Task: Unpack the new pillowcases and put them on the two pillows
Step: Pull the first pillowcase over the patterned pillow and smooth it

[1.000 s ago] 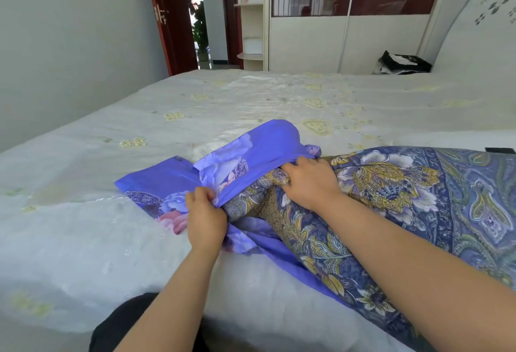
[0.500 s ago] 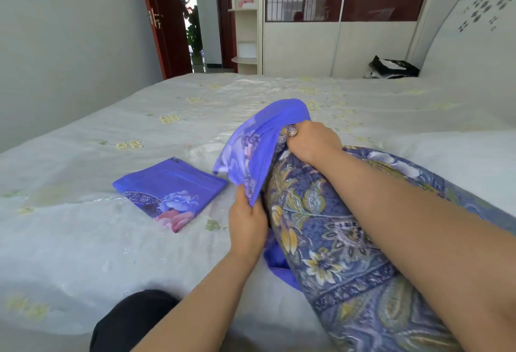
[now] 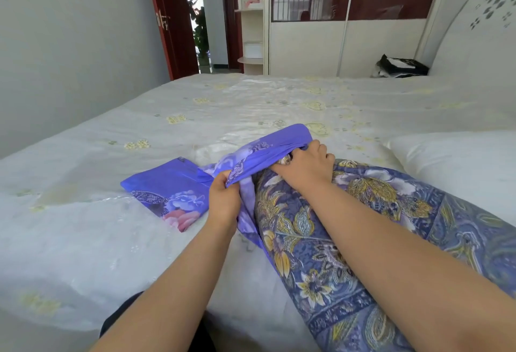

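Observation:
A pillow in a blue and yellow floral cover [image 3: 363, 240] lies on the bed, running from the middle to the lower right. A purple pillowcase [image 3: 268, 150] is bunched over its far end. My left hand [image 3: 223, 198] grips the near edge of that pillowcase. My right hand [image 3: 304, 164] grips the pillow's end, fingers tucked under the purple cloth. A second purple pillowcase with a pink flower [image 3: 170, 192] lies folded flat on the bed, left of my left hand. A white pillow [image 3: 458, 167] rests at the right.
The bed [image 3: 111, 240] has a pale embroidered spread. A headboard [image 3: 480, 30] rises at the right, with a black and white bag [image 3: 402, 65] beyond the bed. A wardrobe [image 3: 349, 44] and an open red door [image 3: 167, 16] stand at the back.
The pillow's end went up half a second ago and has come back down onto the bed. My left hand has drawn the purple pillowcase's edge toward me over the end.

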The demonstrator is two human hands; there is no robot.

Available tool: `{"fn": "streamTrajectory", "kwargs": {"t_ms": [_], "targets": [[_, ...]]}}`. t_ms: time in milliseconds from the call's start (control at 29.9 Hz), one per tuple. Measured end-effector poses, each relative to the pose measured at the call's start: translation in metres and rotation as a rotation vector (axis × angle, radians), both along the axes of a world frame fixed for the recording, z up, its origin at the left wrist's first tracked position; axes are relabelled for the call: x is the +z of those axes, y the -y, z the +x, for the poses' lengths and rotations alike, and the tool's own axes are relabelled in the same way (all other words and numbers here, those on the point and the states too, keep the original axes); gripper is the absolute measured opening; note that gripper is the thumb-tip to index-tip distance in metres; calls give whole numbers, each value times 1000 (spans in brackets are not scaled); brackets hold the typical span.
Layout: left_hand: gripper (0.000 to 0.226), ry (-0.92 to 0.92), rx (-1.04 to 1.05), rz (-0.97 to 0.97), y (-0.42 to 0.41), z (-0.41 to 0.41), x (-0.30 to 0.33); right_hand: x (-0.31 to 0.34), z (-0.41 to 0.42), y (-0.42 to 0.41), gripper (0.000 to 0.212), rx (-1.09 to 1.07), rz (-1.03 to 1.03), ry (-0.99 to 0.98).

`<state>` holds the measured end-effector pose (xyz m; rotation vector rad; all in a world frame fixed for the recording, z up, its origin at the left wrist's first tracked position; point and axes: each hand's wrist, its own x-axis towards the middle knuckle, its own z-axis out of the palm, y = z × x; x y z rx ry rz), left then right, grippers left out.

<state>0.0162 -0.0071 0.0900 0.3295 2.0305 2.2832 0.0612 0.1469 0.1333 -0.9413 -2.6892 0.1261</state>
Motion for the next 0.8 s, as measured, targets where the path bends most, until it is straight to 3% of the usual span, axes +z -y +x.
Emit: {"fn": "streamTrajectory", "kwargs": {"t_ms": [134, 200, 301, 434, 534, 668, 735, 802], "targets": [[14, 142, -59, 106, -5, -11, -9, -12, 10, 10, 73, 75, 157, -118], [8, 142, -26, 95, -5, -15, -9, -13, 16, 15, 63, 216, 267, -236], [7, 46, 25, 43, -5, -17, 0, -20, 18, 27, 47, 535, 316, -296], [15, -130, 52, -122, -5, -18, 15, -33, 16, 38, 25, 785, 526, -426], [15, -242, 130, -232, 0, -19, 19, -44, 11, 36, 32, 926, 587, -257], [10, -373, 133, -275, 6, -1, 18, -44, 0, 43, 32, 902, 540, -73], [11, -261, 115, -249, 8, 0, 12, -38, -9, 50, 29, 877, 464, 107], [11, -54, 99, -119, 10, -1, 8, -36, -14, 44, 41, 728, 348, 260]]}}
